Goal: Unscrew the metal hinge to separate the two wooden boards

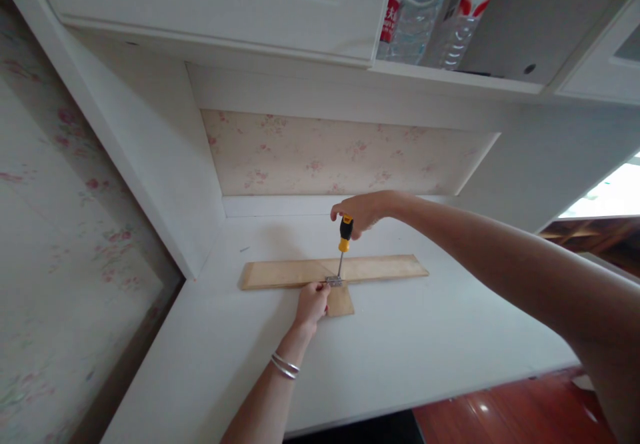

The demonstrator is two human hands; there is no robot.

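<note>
My right hand (367, 211) is closed around the handle of a yellow and black screwdriver (345, 232). The screwdriver stands nearly upright, its tip down at a small metal hinge (333, 281). That hinge lies across the joint between a long wooden board (285, 273) and a short wooden piece (341, 301). With its fingers pressed together, my left hand (313, 303) is at the hinge's left end and beside the short piece. Whether its fingertips pinch the hinge or something smaller is hidden. Any screw under the tip is too small to make out.
The boards lie on a white countertop (400, 331) inside a white cupboard niche. Above is an open shelf with plastic bottles (463, 21), next to a white cabinet door (225, 11). Flowered wallpaper (315, 157) covers the back, and a side panel (145, 137) rises at left.
</note>
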